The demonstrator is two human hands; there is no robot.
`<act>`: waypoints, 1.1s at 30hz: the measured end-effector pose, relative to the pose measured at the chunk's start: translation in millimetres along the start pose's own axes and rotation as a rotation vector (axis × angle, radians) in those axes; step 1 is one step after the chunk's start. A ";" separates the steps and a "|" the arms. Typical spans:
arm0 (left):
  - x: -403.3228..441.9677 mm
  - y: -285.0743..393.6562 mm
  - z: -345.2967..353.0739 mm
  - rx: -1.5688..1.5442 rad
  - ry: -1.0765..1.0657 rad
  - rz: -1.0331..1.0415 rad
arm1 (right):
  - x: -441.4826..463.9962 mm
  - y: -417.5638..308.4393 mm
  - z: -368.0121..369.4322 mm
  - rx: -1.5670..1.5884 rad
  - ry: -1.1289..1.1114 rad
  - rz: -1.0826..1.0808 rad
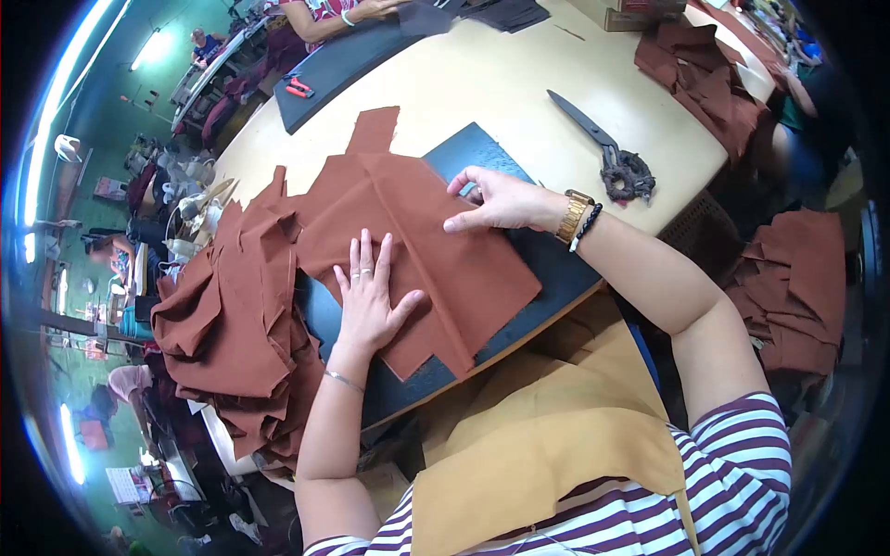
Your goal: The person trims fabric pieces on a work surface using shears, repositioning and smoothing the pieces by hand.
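Note:
A rust-brown cut garment piece (417,222) lies over a dark blue board (477,153) at the table's near edge. My left hand (369,296) rests on the piece's lower left part, fingers spread, with rings on one finger. Over the piece's right edge is my right hand (496,201), its thumb and index finger apart and nothing seen between them; the other fingers curl under. To the left, a heap of the same brown fabric (232,324) reaches over the table edge and touches the piece.
Large black scissors (598,139) with wrapped handles lie at the right of the cream table (464,83). More brown fabric (700,83) sits far right, and another stack (793,287) below it. A co-worker's arm (320,20) is across the table, near a red tool (298,86).

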State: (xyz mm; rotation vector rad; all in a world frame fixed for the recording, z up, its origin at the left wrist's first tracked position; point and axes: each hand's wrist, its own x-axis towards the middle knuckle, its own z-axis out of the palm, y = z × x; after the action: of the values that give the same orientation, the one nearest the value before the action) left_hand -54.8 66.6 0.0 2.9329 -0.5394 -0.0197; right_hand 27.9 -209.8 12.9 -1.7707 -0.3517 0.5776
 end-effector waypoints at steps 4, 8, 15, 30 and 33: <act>20.5 -7.4 -2.9 0.064 0.021 0.060 | -9.5 -10.4 -7.8 -0.079 -0.085 0.082; 27.2 -27.1 -1.7 0.076 0.019 -0.002 | -28.6 -12.0 -24.8 0.313 -0.331 0.054; 30.5 -77.0 -24.0 0.208 -0.076 -0.006 | -70.5 -47.3 -61.6 -0.107 -0.545 0.130; 3.9 -40.0 -6.8 0.029 0.070 -0.202 | -100.7 21.5 -154.9 -0.730 0.442 0.108; -10.6 -40.1 -9.6 0.065 0.022 -0.240 | -111.5 50.2 -155.7 -0.957 0.450 0.049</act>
State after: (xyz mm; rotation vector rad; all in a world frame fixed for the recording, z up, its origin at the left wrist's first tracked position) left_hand -50.2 108.9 2.9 3.0390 -0.1850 0.0022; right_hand 17.9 -407.4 17.6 -2.7573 -0.2819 -0.0131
